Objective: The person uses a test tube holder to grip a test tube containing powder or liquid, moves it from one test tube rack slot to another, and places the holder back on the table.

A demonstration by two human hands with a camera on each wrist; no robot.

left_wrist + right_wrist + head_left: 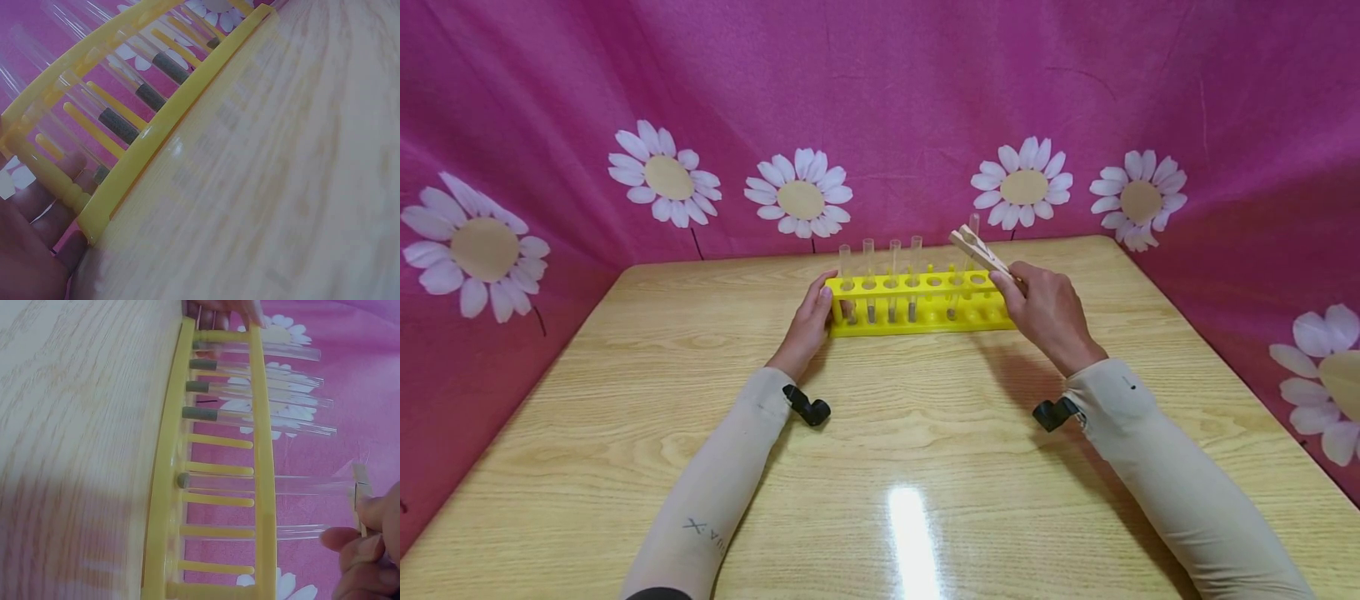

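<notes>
A yellow test tube rack (887, 329) stands on the table, its left end held by my left hand (806, 327), with fingers wrapped behind the end post. My right hand (1051, 318) grips a wooden test tube holder (992, 260) above the rack's right half. At the holder's jaws is the top of a glass test tube (312, 485), slightly tilted, its lower part inside the rack and a little dark material at its bottom. Several more test tubes (119, 126) with dark grey contents fill the left holes. Another clear tube (300, 532) stands near my right fingers.
The wooden table (865, 417) stretches in front of the rack and to both sides. A pink curtain (895, 125) with white flowers hangs close behind it. Black wrist mounts (807, 406) stick out from both sleeves.
</notes>
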